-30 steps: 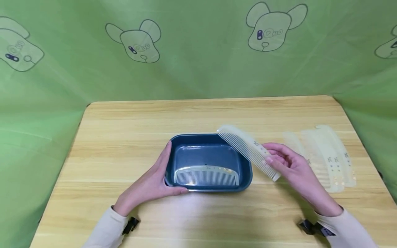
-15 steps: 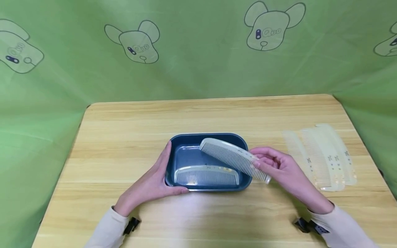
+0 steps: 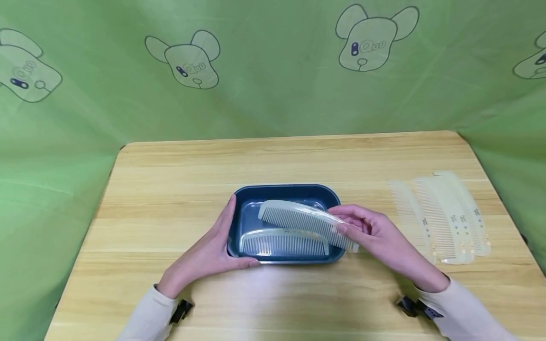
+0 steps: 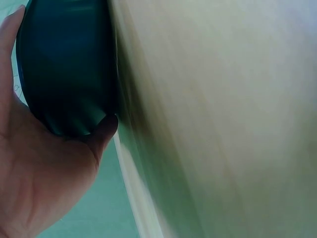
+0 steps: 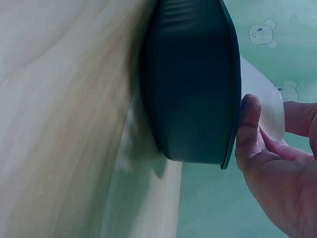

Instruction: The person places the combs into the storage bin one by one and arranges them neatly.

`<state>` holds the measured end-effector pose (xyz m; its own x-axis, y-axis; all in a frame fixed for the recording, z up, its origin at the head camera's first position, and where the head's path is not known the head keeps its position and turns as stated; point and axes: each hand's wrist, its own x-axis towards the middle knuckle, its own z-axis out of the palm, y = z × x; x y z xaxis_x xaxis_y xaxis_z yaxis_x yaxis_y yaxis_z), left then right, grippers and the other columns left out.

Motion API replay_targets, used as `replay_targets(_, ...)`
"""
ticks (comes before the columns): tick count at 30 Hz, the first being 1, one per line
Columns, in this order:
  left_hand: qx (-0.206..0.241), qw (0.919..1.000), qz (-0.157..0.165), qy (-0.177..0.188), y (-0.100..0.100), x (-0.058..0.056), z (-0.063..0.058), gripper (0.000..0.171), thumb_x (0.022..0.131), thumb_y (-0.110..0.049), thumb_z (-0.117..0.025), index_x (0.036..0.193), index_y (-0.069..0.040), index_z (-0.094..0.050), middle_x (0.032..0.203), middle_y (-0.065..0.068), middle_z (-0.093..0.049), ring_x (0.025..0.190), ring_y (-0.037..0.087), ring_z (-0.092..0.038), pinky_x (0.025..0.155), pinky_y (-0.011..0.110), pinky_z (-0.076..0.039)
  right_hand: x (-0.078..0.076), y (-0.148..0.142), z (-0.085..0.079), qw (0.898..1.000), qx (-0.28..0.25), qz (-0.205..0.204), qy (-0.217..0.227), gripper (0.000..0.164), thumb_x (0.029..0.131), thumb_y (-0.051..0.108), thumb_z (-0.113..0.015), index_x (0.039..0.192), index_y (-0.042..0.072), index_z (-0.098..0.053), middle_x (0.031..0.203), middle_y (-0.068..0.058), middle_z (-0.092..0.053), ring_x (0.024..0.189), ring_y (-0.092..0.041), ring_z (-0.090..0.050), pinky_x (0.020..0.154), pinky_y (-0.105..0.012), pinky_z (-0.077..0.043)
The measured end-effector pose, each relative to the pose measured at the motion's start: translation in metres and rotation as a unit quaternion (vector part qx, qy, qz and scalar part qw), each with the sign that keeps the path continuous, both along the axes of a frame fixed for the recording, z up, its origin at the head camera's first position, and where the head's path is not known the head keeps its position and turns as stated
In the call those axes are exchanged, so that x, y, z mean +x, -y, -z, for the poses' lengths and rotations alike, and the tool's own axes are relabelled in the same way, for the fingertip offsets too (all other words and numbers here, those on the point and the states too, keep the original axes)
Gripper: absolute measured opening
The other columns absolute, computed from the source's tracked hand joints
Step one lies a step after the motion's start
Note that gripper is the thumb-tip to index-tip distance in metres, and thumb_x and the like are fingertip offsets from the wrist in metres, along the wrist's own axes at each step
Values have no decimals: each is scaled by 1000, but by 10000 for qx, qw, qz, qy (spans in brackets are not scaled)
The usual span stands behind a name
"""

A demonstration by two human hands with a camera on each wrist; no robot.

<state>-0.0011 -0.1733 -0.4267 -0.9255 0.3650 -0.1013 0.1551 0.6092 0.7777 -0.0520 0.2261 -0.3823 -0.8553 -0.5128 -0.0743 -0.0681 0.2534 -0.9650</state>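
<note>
My right hand (image 3: 371, 232) pinches a pale translucent comb (image 3: 304, 220) between thumb and fingers near its right end. The comb slants over the dark blue plastic box (image 3: 286, 190), its left end above the inside and its right end reaching past the right rim. Below it, a second comb (image 3: 281, 244) lies in the box along the front wall, teeth toward me, partly covered by the held one. My left hand (image 3: 209, 241) grips the left end of the box, thumb at the front edge. In the right wrist view, the held comb (image 5: 265, 94) shows beyond the box wall (image 5: 193, 89).
Several more pale combs (image 3: 443, 218) lie overlapping in a fan on the right part of the wooden table (image 3: 179, 170). Green cloth (image 3: 273, 104) with printed animal heads hangs behind the table and along both sides.
My right hand has moved left, bringing its comb from the box's right rim to over the inside and tilting it flatter. My left hand and the box stay in place.
</note>
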Motion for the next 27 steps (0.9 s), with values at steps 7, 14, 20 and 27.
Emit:
replay_targets(7,5,10000,13,-40,0,2,-1,148,80,-72,-89,174,-26,16,182,1,7,165,24,-10,128,49,-25,1,12,0,9992,158,-276,-228,33,111,6,-64,144,5,-68,102,-10,-75,81,-17,-65,55,-30,-49)
replay_targets(14,19,10000,7,-68,-1,0,0,147,80,-73,-88,174,-27,15,182,0,7,165,24,-10,128,50,-25,0,26,-2,9979,229,-403,-445,31,110,2,-64,140,4,-70,91,-6,-67,72,-16,-56,56,-28,-46)
replay_targets(20,-4,10000,23,-55,-1,0,1,147,80,-74,-87,174,-28,16,182,-1,8,165,23,-9,128,50,-24,-2,35,-3,9966,577,-453,-388,27,111,5,-63,136,6,-72,94,-6,-67,75,-15,-54,62,-27,-48)
replay_targets(27,-3,10000,9,-45,-1,0,1,146,80,-75,-87,174,-29,16,182,-2,8,165,22,-9,128,50,-25,-3,46,-5,9935,899,-560,-408,26,109,1,-64,133,5,-73,110,-3,-73,85,-19,-62,71,-27,-55)
